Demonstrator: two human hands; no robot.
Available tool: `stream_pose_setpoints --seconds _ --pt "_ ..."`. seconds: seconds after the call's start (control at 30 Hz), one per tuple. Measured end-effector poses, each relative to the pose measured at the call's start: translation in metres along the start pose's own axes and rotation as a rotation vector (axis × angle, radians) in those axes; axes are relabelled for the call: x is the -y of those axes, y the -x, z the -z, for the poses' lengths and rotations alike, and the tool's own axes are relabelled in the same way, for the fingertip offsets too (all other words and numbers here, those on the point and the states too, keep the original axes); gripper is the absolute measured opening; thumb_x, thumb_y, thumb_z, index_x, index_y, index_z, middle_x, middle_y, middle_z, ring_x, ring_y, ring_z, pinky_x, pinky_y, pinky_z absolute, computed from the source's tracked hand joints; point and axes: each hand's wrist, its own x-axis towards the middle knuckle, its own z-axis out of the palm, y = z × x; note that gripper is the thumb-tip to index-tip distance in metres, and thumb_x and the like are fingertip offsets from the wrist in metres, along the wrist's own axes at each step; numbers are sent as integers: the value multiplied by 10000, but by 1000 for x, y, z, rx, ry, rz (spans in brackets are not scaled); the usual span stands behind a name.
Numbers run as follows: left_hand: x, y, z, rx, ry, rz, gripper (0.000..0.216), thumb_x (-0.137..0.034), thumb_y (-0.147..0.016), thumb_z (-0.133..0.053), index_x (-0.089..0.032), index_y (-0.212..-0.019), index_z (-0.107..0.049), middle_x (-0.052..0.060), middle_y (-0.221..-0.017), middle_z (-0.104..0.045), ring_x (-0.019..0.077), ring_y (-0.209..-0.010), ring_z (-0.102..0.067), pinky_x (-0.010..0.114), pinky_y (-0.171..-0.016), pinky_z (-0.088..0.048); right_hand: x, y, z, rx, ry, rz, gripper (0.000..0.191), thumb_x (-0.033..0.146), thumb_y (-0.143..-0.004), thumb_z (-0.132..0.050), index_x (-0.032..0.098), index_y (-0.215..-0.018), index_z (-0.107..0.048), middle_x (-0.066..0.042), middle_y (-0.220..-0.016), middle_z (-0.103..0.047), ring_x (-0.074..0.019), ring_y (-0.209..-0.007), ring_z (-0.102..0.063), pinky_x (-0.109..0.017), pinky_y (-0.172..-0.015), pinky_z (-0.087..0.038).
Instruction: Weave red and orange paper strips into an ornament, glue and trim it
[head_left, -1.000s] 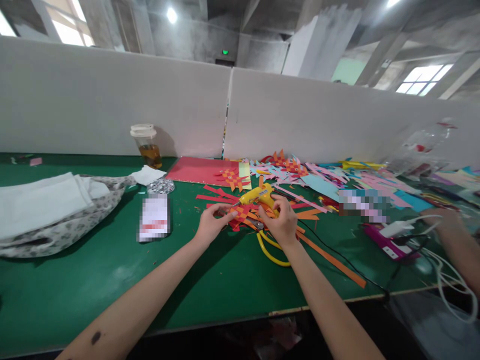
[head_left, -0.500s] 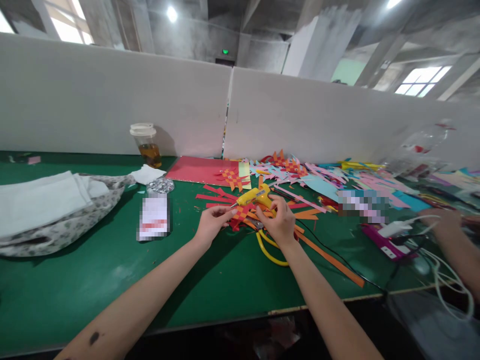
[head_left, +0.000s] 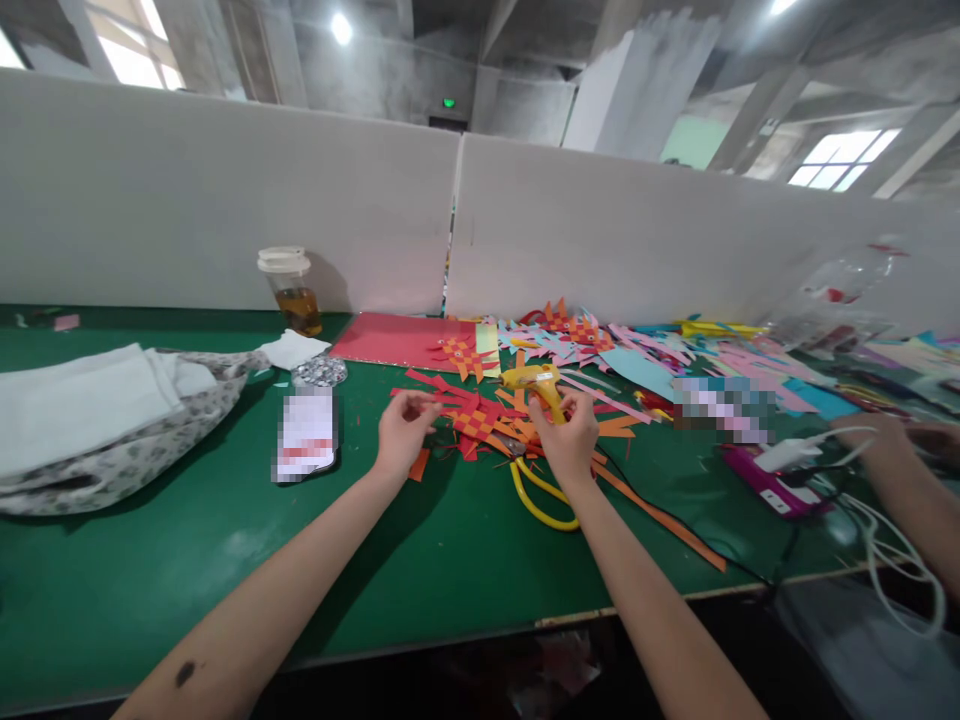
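Note:
A yellow hot glue gun point(head_left: 534, 377) is gripped by its handle in my right hand point(head_left: 571, 435), its nozzle end toward the left. My left hand point(head_left: 405, 430) is closed in a pinch just left of a woven red and orange paper piece point(head_left: 472, 425); whatever may be between the fingertips is too small to make out. Red paper strips point(head_left: 427, 380) fan out around the woven piece. Below my right hand lie scissors with yellow handles point(head_left: 544, 518), their blades partly under paper. A small orange paper piece point(head_left: 420, 465) shows beside my left palm.
Finished-looking woven paper fish point(head_left: 461, 355) and many coloured scraps point(head_left: 645, 370) lie toward the partition. A lidded cup point(head_left: 296, 295), phone point(head_left: 306, 435) and patterned cloth bag point(head_left: 187, 425) are at left. A purple power strip point(head_left: 776, 485) with cables and another person's arm point(head_left: 892, 460) are at right.
My left hand has drawn back to the left from the woven paper piece. The glue gun in my right hand has moved slightly right, away from the left fingertips.

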Motion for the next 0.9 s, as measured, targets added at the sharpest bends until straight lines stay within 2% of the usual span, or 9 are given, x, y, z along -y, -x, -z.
stream_pose_setpoints --seconds 0.07,0.13,0.27,0.37,0.47,0.53,0.57,0.73,0.9 --pt "1 -6 7 -211 -153 -187 386 -249 -659 -669 -204 -1028 -565 75 -1128 -530 208 -1040 -517 304 -798 -459 -2 -2 0 -5 -2 -61 334 444 -692 -590 234 -724 -332 -53 -873 -603 -173 -740 -569 -278 -625 -411" --pt "1 -8 12 -268 -274 -288 492 -218 -641 -684 -221 -1109 -534 94 -1245 -461 237 -1149 -445 318 -843 -426 -4 -3 -1 -11 0 -94 344 451 -685 -593 234 -726 -329 -52 -872 -609 -175 -732 -566 -281 -631 -405" --pt "2 -6 13 -18 -406 -244 265 -358 -766 -570 -229 -997 -579 35 -852 -640 178 -781 -599 284 -710 -433 -7 -2 -2 22 -3 -101 333 454 -683 -589 231 -746 -349 -62 -899 -621 -176 -734 -576 -279 -631 -401" --pt "3 -6 14 6 -470 -186 274 -412 -804 -504 -232 -997 -576 14 -733 -648 174 -665 -598 283 -663 -428 -7 -1 -2 55 9 -82 338 458 -674 -599 231 -760 -364 -57 -906 -633 -183 -742 -591 -277 -624 -403" --pt "0 -8 16 -92 -554 -256 365 -315 -806 -510 -228 -1159 -494 62 -990 -649 215 -914 -594 330 -793 -423 -8 0 -2 83 18 -60 339 460 -671 -606 231 -770 -376 -46 -896 -645 -187 -717 -601 -276 -605 -403" --pt "-4 -8 17 -164 -677 -383 534 -255 -753 -572 -214 -1260 -409 103 -1262 -508 256 -1167 -452 378 -926 -357 -8 0 -3 102 22 -35 334 457 -675 -605 231 -772 -380 -43 -892 -651 -189 -703 -604 -277 -592 -402" --pt "-5 -8 17 -171 -731 -423 594 -251 -734 -595 -209 -1286 -380 110 -1312 -459 268 -1214 -400 394 -958 -329 -9 1 -3 109 27 -21 331 454 -675 -605 231 -771 -381 -44 -890 -654 -191 -701 -605 -279 -590 -403" --pt "-6 -3 12 52 -838 -361 412 -256 -833 -454 -243 -1243 -419 34 -931 -666 213 -930 -590 433 -957 -323 -8 0 -4 116 49 -15 332 445 -671 -609 234 -764 -370 -41 -889 -659 -204 -719 -611 -288 -596 -412" --pt "-6 4 6 65 -900 -457 485 -266 -745 -562 -246 -1217 -452 62 -1313 -470 269 -1218 -386 470 -1028 -233 -7 0 -3 121 31 -31 352 450 -660 -620 238 -749 -352 -39 -889 -661 -209 -725 -616 -288 -592 -417"
